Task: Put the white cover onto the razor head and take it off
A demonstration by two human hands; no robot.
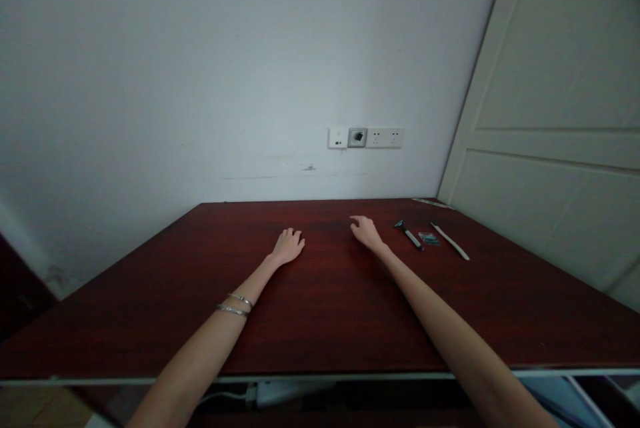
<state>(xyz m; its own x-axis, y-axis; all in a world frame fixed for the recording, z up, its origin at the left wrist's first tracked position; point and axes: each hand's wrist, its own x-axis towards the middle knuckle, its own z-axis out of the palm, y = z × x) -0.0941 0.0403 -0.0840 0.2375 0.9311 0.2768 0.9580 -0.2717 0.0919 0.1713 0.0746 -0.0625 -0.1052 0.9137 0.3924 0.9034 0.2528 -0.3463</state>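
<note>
My left hand (289, 246) rests palm down on the dark red table, its fingers loosely spread and nothing in them. Silvery bangles circle that wrist. To the right, my right hand (367, 232) is at or just above the tabletop, with a finger stretched out to the left and no object visible in it. Its other fingers are partly hidden. Nearest to it lies a razor (410, 235) with a grey and black handle. Beside the razor is a small clear packet (429, 239) with dark pieces inside. Farther right lies a slim whitish stick-like tool (451, 242) with a dark tip.
The table (320, 321) meets a white wall at the back. Wall sockets (384, 138) sit above its far edge. A pale panelled door (550, 168) stands along the right side. A thin strip (433, 203) lies at the far right corner. A white cable (225, 396) runs below the front edge.
</note>
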